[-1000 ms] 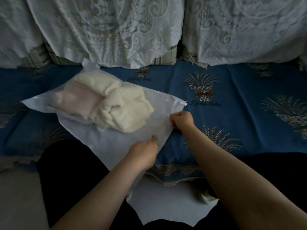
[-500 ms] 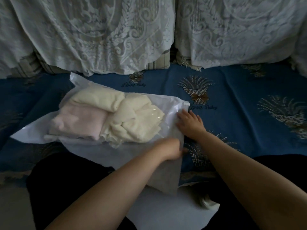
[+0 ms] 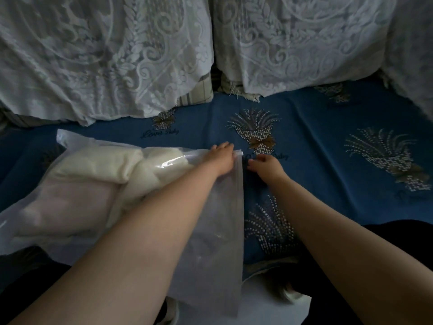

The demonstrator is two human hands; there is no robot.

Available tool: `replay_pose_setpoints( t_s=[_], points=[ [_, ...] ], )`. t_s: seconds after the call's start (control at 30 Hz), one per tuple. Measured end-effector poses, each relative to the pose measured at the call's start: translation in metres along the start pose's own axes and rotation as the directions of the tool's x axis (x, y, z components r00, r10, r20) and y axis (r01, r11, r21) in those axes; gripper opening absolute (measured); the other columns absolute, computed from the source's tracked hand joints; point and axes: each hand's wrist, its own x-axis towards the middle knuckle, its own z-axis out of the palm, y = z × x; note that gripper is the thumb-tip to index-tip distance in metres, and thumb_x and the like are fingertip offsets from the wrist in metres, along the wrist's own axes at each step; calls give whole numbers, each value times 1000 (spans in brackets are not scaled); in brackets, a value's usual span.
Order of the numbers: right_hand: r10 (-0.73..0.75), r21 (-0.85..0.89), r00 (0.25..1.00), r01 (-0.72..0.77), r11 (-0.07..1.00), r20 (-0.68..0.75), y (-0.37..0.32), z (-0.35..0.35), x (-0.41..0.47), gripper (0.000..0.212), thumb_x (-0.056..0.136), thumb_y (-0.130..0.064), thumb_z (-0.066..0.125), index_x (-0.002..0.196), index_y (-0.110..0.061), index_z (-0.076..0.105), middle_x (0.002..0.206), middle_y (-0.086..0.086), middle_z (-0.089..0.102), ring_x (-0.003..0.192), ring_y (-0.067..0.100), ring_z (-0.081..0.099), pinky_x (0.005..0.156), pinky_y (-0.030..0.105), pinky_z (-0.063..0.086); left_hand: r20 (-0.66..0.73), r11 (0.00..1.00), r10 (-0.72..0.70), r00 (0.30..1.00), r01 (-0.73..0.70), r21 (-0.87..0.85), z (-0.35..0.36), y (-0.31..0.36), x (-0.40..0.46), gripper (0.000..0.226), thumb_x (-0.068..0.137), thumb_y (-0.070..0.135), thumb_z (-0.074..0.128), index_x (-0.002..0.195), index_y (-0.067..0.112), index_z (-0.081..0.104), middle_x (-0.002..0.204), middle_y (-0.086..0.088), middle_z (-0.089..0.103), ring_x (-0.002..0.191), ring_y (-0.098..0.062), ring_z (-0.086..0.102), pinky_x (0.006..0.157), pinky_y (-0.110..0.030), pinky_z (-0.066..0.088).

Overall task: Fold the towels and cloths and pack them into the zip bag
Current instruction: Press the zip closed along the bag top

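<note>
A translucent white zip bag (image 3: pixel 210 242) lies on the blue sofa seat, its zip edge running along the right side. Inside it I see a cream towel (image 3: pixel 112 167) and a pale pink cloth (image 3: pixel 68 202), both folded. My left hand (image 3: pixel 221 158) rests on the far corner of the bag at the top of the zip edge, fingers laid over it. My right hand (image 3: pixel 266 166) is just right of that corner, fingers curled and pinching toward the zip end; the fingertips are partly hidden.
The blue seat cover (image 3: pixel 328 160) with a wheat-sheaf print stretches to the right. White lace-covered cushions (image 3: pixel 293 43) stand along the back. My dark-clothed legs (image 3: pixel 386 242) sit at the seat's front edge, above a pale floor (image 3: pixel 269 310).
Both hands have slid along the zip edge from its near part up to the far corner. The bag has turned so that the zip edge runs straight away from me.
</note>
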Motion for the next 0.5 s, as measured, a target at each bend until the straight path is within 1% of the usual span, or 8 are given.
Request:
replay_pose_setpoints(
  t_s=[0.07,0.1,0.17,0.2,0.27,0.33,0.37,0.5],
  points=[
    [89,173,994,-98,980,57,-10,9,14,40,87,-20,63,119,4,54,120,20,63,104,29,64,96,40,50,-8,994,-43,999,42,-100,-6,1,14,42,101,28,37,138,9,43,143,-18,41,129,-35,41,106,-38,34],
    [128,186,989,-139,973,70,-14,15,20,45,86,-25,65,118,5,54,119,19,63,102,27,65,93,37,52,-14,987,-54,998,52,-151,-9,1,19,37,99,27,41,129,10,52,135,-17,49,122,-33,48,101,-37,39],
    [152,61,986,-156,986,73,-23,23,26,53,86,-41,62,114,4,57,112,11,65,99,23,62,90,32,50,-20,976,-51,999,46,-213,-14,1,25,24,94,24,49,107,14,67,119,-11,63,108,-29,58,91,-33,46],
    [123,-39,991,-121,992,50,-25,26,27,50,89,-45,57,108,1,59,106,9,63,97,21,59,87,30,47,-34,972,-48,998,39,-232,-16,0,27,20,93,23,52,98,16,69,112,-9,67,102,-27,61,85,-31,47],
    [21,-67,1000,-22,998,-20,-27,29,23,44,94,-45,49,100,-4,63,93,9,62,87,21,57,75,29,45,-85,969,-30,996,8,-249,-21,1,29,18,92,23,54,92,17,70,104,-6,69,94,-24,62,76,-27,44],
    [-52,44,995,56,997,-83,-23,31,16,40,95,-43,48,81,-8,59,72,4,57,65,14,51,55,27,38,-125,970,18,992,-48,-239,-27,2,29,18,93,22,52,92,17,70,103,-6,68,93,-22,61,75,-29,44],
    [-79,91,991,89,992,-110,-21,33,13,39,95,-42,48,78,-8,55,65,1,51,59,11,46,50,25,33,-128,970,44,991,-73,-231,-30,2,28,19,94,22,51,91,17,69,102,-6,68,93,-22,61,76,-31,45],
    [-117,129,976,142,981,-183,-27,36,3,29,96,-36,48,81,-12,54,64,-5,49,57,6,43,47,23,30,-158,981,98,982,-122,-147,-36,5,20,22,96,21,41,81,24,57,93,1,62,85,-20,55,67,-29,37]
  ],
)
